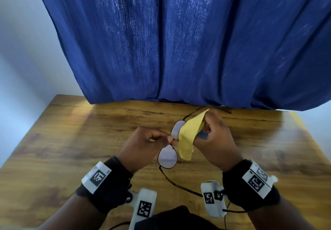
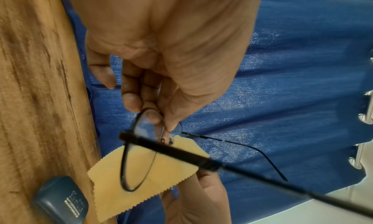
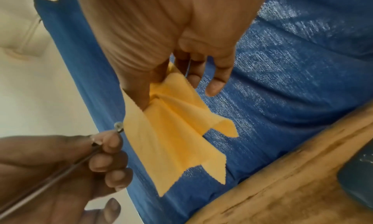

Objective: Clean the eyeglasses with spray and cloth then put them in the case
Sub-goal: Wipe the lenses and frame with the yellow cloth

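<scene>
Thin black-framed eyeglasses (image 1: 167,156) are held in the air over the table, temples unfolded. My left hand (image 1: 170,139) pinches the frame at the bridge between thumb and fingertips (image 2: 151,115). My right hand (image 1: 206,127) holds a yellow cloth (image 1: 187,140) folded over the far lens (image 1: 176,128), thumb on one side and fingers on the other. The cloth (image 3: 177,123) hangs loose below that grip. A dark blue case (image 2: 60,200) lies on the table under my hands. No spray bottle is in view.
The wooden table (image 1: 71,140) runs back to a blue curtain (image 1: 179,41) that hangs over its far edge. A white wall (image 1: 18,50) stands on the left. The case (image 3: 357,176) sits near the table edge in the right wrist view.
</scene>
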A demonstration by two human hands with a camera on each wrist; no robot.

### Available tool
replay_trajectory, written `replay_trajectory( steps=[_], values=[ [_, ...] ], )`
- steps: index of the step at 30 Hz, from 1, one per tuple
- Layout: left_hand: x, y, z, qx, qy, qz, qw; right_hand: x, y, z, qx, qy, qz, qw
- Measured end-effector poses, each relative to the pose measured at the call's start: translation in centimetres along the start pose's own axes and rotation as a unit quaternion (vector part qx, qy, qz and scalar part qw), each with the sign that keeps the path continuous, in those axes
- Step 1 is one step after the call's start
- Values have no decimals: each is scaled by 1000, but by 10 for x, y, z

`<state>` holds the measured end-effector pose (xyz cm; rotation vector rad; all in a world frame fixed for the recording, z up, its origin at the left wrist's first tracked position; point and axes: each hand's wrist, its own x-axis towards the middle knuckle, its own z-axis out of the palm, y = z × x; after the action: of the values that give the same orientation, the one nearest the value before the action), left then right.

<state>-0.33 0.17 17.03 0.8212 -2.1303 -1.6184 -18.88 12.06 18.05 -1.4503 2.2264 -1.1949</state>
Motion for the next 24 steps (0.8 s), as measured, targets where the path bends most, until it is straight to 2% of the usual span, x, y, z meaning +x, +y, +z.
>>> replay_trajectory(
  steps=[3,7,12,16,21,24],
  values=[
    [1,0,-1,15,8,11,1000,3,-6,-5,56,-25,106,993],
    [2,2,-1,23,20,19,999,3,1,-4,119,-80,168,975],
    [5,0,6,79,52,24,995,3,9,-7,135,-111,170,970],
    [7,3,12,126,20,28,991,2,14,-9,146,-82,175,970],
    [10,8,13,138,40,31,989,2,8,-17,130,-99,134,977],
    [9,12,16,147,31,41,988,6,10,-20,157,-90,156,971]
  ],
)
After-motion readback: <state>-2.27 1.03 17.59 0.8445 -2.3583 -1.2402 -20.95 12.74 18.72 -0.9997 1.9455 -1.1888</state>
